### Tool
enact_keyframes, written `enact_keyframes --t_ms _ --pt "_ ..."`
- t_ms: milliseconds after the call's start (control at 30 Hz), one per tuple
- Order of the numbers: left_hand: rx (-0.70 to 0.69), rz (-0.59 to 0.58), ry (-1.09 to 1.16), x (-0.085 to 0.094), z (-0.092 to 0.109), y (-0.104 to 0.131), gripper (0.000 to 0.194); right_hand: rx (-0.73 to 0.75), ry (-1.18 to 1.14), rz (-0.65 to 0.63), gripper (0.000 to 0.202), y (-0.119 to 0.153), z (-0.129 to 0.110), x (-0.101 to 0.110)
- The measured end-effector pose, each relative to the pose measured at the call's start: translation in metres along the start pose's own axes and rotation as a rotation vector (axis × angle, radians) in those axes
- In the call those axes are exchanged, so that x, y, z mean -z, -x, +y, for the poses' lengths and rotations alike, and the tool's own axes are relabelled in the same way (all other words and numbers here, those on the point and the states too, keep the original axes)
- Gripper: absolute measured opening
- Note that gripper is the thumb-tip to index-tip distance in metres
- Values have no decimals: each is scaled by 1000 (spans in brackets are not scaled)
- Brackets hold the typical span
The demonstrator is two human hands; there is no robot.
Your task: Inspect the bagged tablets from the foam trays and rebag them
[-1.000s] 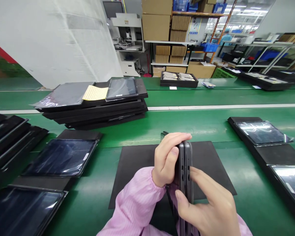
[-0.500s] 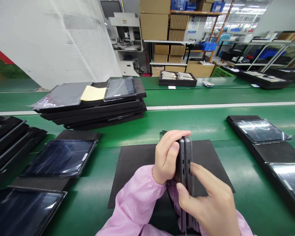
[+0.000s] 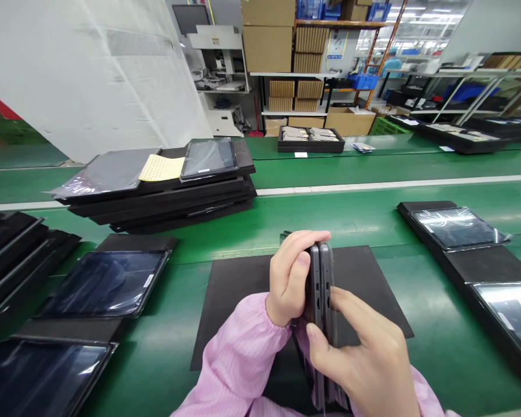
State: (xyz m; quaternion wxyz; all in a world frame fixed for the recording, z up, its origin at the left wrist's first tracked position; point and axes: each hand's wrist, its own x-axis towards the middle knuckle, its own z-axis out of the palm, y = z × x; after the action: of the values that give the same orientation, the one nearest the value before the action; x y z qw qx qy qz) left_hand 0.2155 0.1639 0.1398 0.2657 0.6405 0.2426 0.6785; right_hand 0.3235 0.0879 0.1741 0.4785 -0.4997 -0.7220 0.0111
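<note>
Several dark flat devices (image 3: pixel 322 301) stand on edge, pressed side by side, above a black mat (image 3: pixel 238 289). My left hand (image 3: pixel 289 278) wraps round their far upper part from the left, its fingers over the top edge. My right hand (image 3: pixel 369 353) grips the stack from the right and near side, with thumb and fingers against the narrow edges where small ports show. The lower ends of the devices are partly hidden by my right hand and the pink sleeves.
Black trays with wrapped tablets lie at left (image 3: pixel 108 284) and right (image 3: pixel 495 260). A tall stack of black trays (image 3: pixel 178 200) stands at the back left. Farther back are a black box of parts (image 3: pixel 311 145) and shelves with cartons (image 3: pixel 267 52).
The camera view has shifted slightly, so the hands and devices appear a little farther left. My grip on the devices looks the same.
</note>
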Motion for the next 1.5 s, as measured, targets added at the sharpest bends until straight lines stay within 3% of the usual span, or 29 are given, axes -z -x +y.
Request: enact_keyframes --t_ms 267,567,833,1133,1500 --pt "21 -11 23 5 3 3 35 14 -22 -7 16 1 -3 -1" --pt "-10 -375 -108 40 22 -12 56 55 -55 -37 14 3 1 5" --pt "100 -490 -222 43 36 -20 66 58 -45 -73 15 4 4 7" --pt "203 -467 -284 40 50 -14 72 51 -49 -59 13 1 2 6" --pt "201 -438 -328 35 49 -17 69 8 -56 -76 16 -1 2 7"
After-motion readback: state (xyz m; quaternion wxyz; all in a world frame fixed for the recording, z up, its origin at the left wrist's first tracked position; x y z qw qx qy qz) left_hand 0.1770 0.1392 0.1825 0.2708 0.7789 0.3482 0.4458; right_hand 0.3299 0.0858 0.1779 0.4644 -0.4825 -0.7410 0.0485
